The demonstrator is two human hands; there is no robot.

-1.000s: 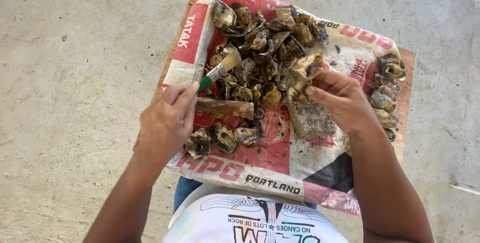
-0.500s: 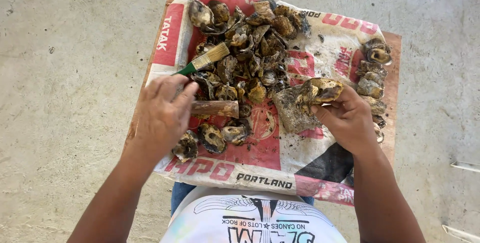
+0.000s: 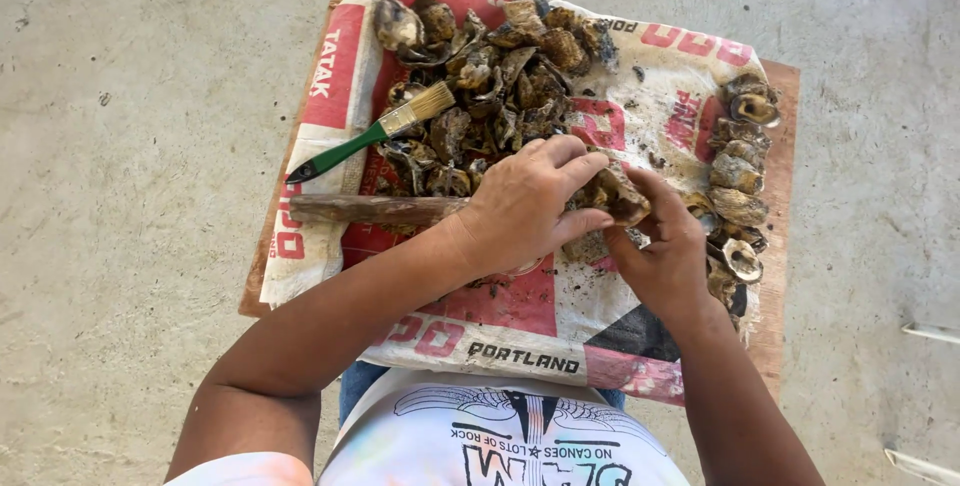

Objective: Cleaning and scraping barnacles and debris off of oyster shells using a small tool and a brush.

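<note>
as both clamp it, oyster shell (image 3: 615, 194) sits between left hand (image 3: 520, 208), right hand (image 3: 668, 256).

Bare forearms, pale tie-dye short-sleeved shirt with black printed graphic, blue trousers beneath, no gloves

Open sack (image 3: 650, 96) lies between the big shell heap (image 3: 490, 86) and the right-hand shell row (image 3: 740, 176), while the green-handled brush (image 3: 370, 136) and wooden stick (image 3: 370, 210) bar the left flank.
</note>
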